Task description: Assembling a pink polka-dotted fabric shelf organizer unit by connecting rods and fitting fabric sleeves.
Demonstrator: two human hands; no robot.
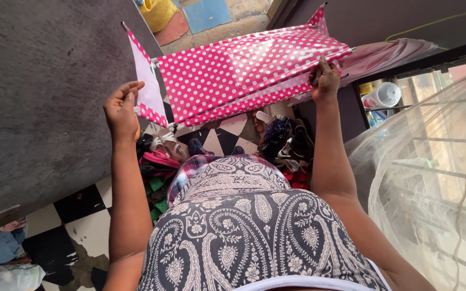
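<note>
A pink fabric with white polka dots (244, 70) is stretched out in front of me at arm's length. My left hand (122, 110) pinches its left edge, where the white underside shows. My right hand (326, 81) grips its right edge, where the cloth bunches into folds. The fabric hangs taut between both hands, above the floor.
Below lies a black-and-white checkered floor (82, 215) with a pile of shoes and sandals (281, 145). A dark grey wall (39, 97) stands at the left. White netting (432, 178) covers a glass shelf unit at the right, and a pale pink cloth (389, 54) lies on top of that unit.
</note>
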